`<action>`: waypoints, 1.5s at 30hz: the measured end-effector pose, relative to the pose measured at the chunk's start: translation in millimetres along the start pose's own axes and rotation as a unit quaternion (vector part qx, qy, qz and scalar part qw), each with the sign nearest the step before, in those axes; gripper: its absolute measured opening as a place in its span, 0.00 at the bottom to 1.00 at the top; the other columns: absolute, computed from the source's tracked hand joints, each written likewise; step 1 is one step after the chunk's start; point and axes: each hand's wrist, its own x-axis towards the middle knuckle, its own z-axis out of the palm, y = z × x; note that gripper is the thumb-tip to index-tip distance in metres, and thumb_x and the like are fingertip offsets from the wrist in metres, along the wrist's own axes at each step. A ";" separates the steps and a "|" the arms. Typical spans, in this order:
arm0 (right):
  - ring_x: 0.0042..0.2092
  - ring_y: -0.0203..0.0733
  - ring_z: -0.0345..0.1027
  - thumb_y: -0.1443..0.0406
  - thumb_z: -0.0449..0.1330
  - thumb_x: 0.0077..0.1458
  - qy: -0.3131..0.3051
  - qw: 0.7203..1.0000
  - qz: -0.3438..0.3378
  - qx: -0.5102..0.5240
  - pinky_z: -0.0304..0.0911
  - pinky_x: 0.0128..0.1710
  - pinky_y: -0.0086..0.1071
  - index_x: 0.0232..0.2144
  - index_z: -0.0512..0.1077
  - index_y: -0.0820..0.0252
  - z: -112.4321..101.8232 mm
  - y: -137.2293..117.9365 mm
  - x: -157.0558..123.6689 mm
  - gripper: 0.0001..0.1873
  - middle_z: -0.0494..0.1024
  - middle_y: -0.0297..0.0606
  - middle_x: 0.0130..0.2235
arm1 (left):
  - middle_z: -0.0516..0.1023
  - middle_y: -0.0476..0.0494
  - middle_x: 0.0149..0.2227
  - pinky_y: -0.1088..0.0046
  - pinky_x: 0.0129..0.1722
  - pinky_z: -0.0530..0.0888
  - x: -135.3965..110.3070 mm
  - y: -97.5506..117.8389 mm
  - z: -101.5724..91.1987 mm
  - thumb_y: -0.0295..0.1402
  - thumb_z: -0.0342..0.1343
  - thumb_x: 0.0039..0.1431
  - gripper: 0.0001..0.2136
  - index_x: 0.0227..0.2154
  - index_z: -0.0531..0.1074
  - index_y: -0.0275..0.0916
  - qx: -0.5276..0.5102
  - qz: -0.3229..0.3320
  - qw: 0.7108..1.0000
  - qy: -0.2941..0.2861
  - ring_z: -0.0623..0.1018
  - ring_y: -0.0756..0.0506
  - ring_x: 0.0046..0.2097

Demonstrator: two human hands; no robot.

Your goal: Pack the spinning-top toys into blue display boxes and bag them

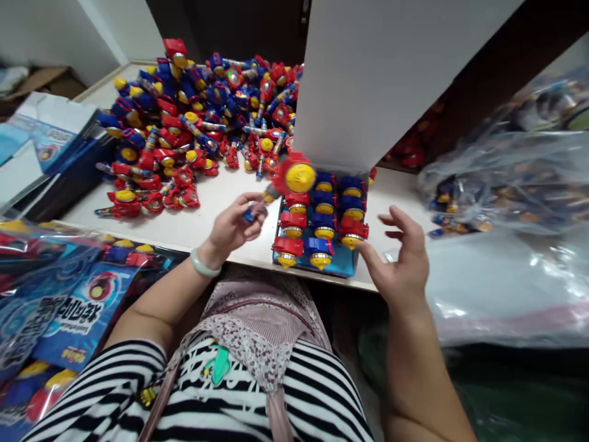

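Observation:
In the head view, my left hand [237, 226] is closed round the handle of a red spinning-top toy [294, 175], whose yellow tip faces up. The toy hangs over the upper left of a blue display box [341, 265]. Rows of red and blue spinning-top toys stand in the box with their yellow tips towards me. My right hand [401, 258] is at the box's right side with its fingers apart. Its thumb tip is close to a red top [353, 232] in the right row; I cannot tell whether they touch.
A large heap of loose red and blue toys [184, 135] covers the table's back left. The box's white lid [359, 80] stands upright behind it. Clear plastic bags of toys [501, 184] lie at right. Flat blue packages [83, 313] and more toys are at lower left.

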 end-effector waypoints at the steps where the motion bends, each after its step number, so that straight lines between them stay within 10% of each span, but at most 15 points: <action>1: 0.53 0.51 0.73 0.55 0.66 0.57 -0.005 0.998 0.004 0.061 0.72 0.54 0.51 0.68 0.56 0.46 4.4 -15.8 5.6 0.40 0.75 0.44 0.53 | 0.73 0.53 0.28 0.78 0.18 0.55 1.5 -1.6 9.7 0.46 0.63 0.52 0.21 0.45 0.65 0.43 -0.003 0.010 1.000 -0.028 0.60 0.56 0.18; 6: 0.54 0.47 0.75 0.48 0.58 0.63 -0.011 0.979 0.005 0.203 0.78 0.47 0.42 0.71 0.31 0.41 48.9 -60.7 35.6 0.48 0.69 0.46 0.61 | 0.75 0.51 0.31 0.77 0.20 0.63 0.6 -15.0 47.5 0.48 0.62 0.57 0.23 0.49 0.64 0.43 -0.029 0.026 0.990 -0.135 0.66 0.56 0.20; 10: 0.61 0.50 0.70 0.46 0.56 0.64 0.045 0.988 -0.022 0.144 0.76 0.53 0.46 0.71 0.35 0.45 56.3 -58.2 45.4 0.45 0.62 0.50 0.65 | 0.78 0.47 0.33 0.75 0.21 0.68 -1.7 -23.4 55.7 0.50 0.54 0.66 0.20 0.51 0.63 0.43 0.013 0.007 0.976 -0.219 0.70 0.53 0.21; 17: 0.58 0.52 0.71 0.48 0.66 0.55 0.143 0.989 -0.021 0.040 0.71 0.59 0.51 0.64 0.54 0.46 -12.4 7.4 -7.3 0.41 0.65 0.47 0.61 | 0.78 0.45 0.38 0.75 0.32 0.74 0.3 -12.7 16.7 0.40 0.56 0.68 0.12 0.48 0.72 0.41 0.264 0.259 0.929 -0.015 0.75 0.52 0.31; 26: 0.57 0.50 0.72 0.54 0.59 0.61 -0.047 0.998 0.021 0.031 0.71 0.58 0.48 0.61 0.59 0.46 -1.0 49.5 -69.6 0.28 0.73 0.44 0.56 | 0.78 0.36 0.53 0.52 0.58 0.72 -0.4 -33.1 51.3 0.37 0.58 0.66 0.14 0.52 0.76 0.41 0.582 0.336 0.699 -0.245 0.74 0.37 0.56; 30: 0.54 0.48 0.74 0.58 0.59 0.61 -0.116 0.992 -0.001 0.056 0.72 0.56 0.47 0.61 0.61 0.45 -2.2 47.6 -62.1 0.26 0.76 0.41 0.54 | 0.76 0.34 0.56 0.48 0.59 0.69 4.6 -38.9 51.5 0.38 0.55 0.68 0.16 0.55 0.74 0.41 0.630 0.311 0.661 -0.262 0.72 0.35 0.58; 38: 0.60 0.49 0.71 0.63 0.60 0.60 -0.155 0.985 0.051 0.063 0.69 0.61 0.48 0.65 0.60 0.49 9.4 47.6 -75.3 0.32 0.73 0.44 0.61 | 0.75 0.33 0.57 0.51 0.58 0.71 0.0 -34.4 49.6 0.43 0.57 0.66 0.19 0.56 0.73 0.41 0.570 0.290 0.720 -0.271 0.73 0.36 0.58; 42: 0.58 0.51 0.71 0.51 0.71 0.50 -0.184 0.981 0.049 0.047 0.73 0.55 0.48 0.67 0.59 0.46 -38.5 35.6 -47.3 0.45 0.73 0.44 0.59 | 0.79 0.40 0.49 0.58 0.54 0.76 21.6 5.9 31.0 0.46 0.60 0.65 0.18 0.52 0.74 0.42 0.427 0.307 0.840 -0.133 0.78 0.42 0.51; 45: 0.47 0.43 0.77 0.48 0.64 0.58 -0.051 0.990 0.081 0.101 0.74 0.42 0.36 0.64 0.62 0.47 -57.8 40.0 18.9 0.35 0.79 0.40 0.49 | 0.78 0.50 0.36 0.68 0.42 0.78 68.0 52.3 23.6 0.46 0.59 0.66 0.20 0.54 0.69 0.41 0.275 0.258 0.926 -0.019 0.80 0.49 0.38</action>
